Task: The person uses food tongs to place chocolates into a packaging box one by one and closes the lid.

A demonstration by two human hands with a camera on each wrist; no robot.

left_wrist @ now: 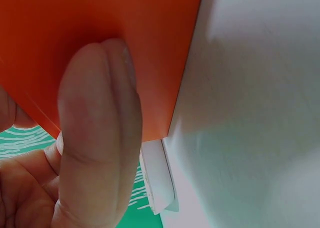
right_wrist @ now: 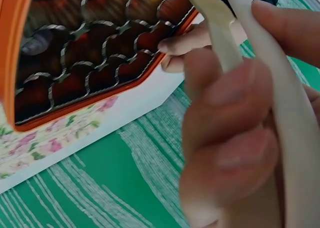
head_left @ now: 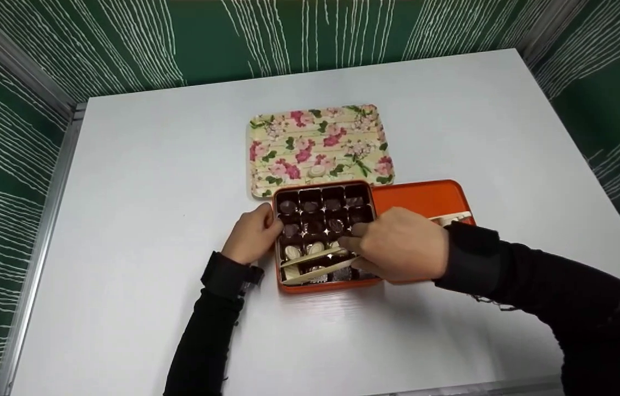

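Observation:
An orange box (head_left: 332,287) holds dark and white chocolates (head_left: 292,252) in a brown divided insert (head_left: 324,195). My left hand (head_left: 249,235) grips its left side, thumb by the rim; in the left wrist view, two fingers (left_wrist: 95,133) press flat on the orange outer wall. Over the box's right half, my right hand (head_left: 400,245) holds cream tongs (head_left: 318,272). Their two arms are apart and reach to the front left compartments. Whether a chocolate sits between the tips is unclear. In the right wrist view, the fingers (right_wrist: 230,153) wrap the tongs' arms.
Behind the box lies a floral tray (head_left: 332,129) with one pale chocolate (head_left: 316,171) near its front edge. An orange lid (head_left: 420,198) lies right of the box, partly under my right arm. Green walls with white lines (head_left: 299,33) surround the white table (head_left: 150,181).

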